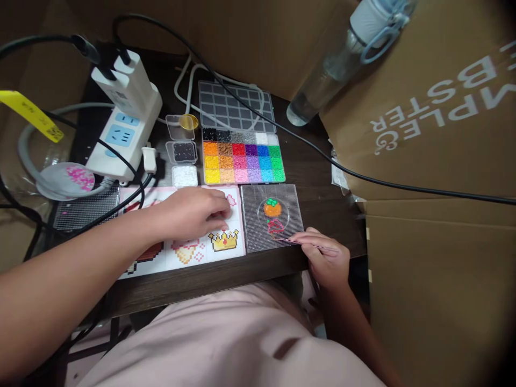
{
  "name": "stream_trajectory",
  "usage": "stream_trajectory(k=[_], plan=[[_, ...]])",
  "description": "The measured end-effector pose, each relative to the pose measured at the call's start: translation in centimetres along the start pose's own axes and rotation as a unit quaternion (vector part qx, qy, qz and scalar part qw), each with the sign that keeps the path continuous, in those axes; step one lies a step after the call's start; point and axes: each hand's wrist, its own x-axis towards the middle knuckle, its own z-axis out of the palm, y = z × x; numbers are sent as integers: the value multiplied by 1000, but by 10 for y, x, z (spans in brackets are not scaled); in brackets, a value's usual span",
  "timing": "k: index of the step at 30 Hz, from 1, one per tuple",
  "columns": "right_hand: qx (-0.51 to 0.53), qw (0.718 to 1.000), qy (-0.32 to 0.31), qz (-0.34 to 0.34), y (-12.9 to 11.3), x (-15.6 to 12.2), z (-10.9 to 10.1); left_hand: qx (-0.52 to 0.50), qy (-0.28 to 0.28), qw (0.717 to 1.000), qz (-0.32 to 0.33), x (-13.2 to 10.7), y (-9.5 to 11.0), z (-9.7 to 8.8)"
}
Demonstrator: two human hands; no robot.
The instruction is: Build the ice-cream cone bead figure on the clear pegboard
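Note:
My left hand point(193, 214) rests palm down on the pattern sheet point(217, 242), fingers curled together near a pink drawing, above the yellow crown picture point(223, 240). My right hand point(324, 257) is closed on thin tweezers point(300, 243), whose tip points left onto the clear pegboard point(272, 216). On that pegboard sit an orange bead fruit with a green top point(272, 207) and a partial red-pink bead shape point(275, 227) near the tweezers' tip.
A bead box with many colours point(242, 155) lies behind the sheet, its clear lid point(234, 106) further back. Small tubs of black and white beads point(184, 164), a power strip point(123, 126), cables, a water bottle point(342, 59) and cardboard boxes point(435, 161) surround the small dark table.

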Motion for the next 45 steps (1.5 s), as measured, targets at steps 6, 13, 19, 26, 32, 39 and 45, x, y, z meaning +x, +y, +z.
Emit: stream_trajectory(k=[6, 13, 19, 26, 32, 39, 45], plan=[[5, 1000, -14, -18, 1, 1, -1, -11, 2, 1000, -2, 0, 1, -1], [-3, 1000, -13, -11, 1, 1, -1, 4, 4, 1000, 2, 0, 0, 0], [-8, 1000, -17, -11, 2, 1, -1, -1, -4, 1000, -4, 0, 2, -1], [7, 999, -20, -26, -1, 3, -1, -3, -5, 1000, -2, 0, 1, 0], [36, 999, 16, 2, 7, -3, -4, -17, -8, 1000, -6, -1, 4, -3], [95, 994, 56, 3, 18, -3, -2, -21, -29, 999, -20, -2, 8, -8], [119, 991, 59, -11, 24, -1, -4, -10, -67, 998, 0, -6, 9, -14]])
